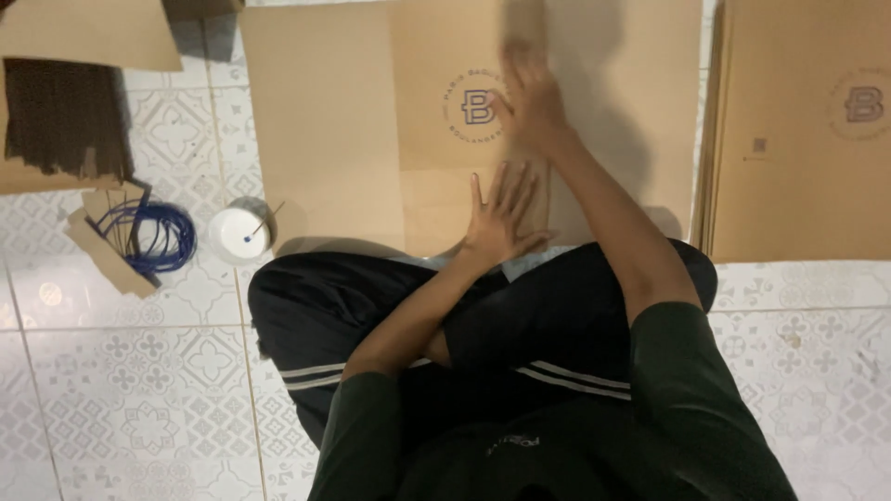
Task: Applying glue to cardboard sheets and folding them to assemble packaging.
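Observation:
I sit cross-legged on a patterned tile floor with a flat brown paper bag lying on a larger brown sheet in front of my knees. My left hand lies flat, fingers spread, on the bag's near folded end. My right hand is blurred, palm down, over the bag's upper right side beside a round printed logo. Neither hand grips anything.
A stack of brown bags lies at the right. At the left are a small white cup of glue with a stick, a coil of blue cord on cardboard strips, dark brown strips and more brown paper.

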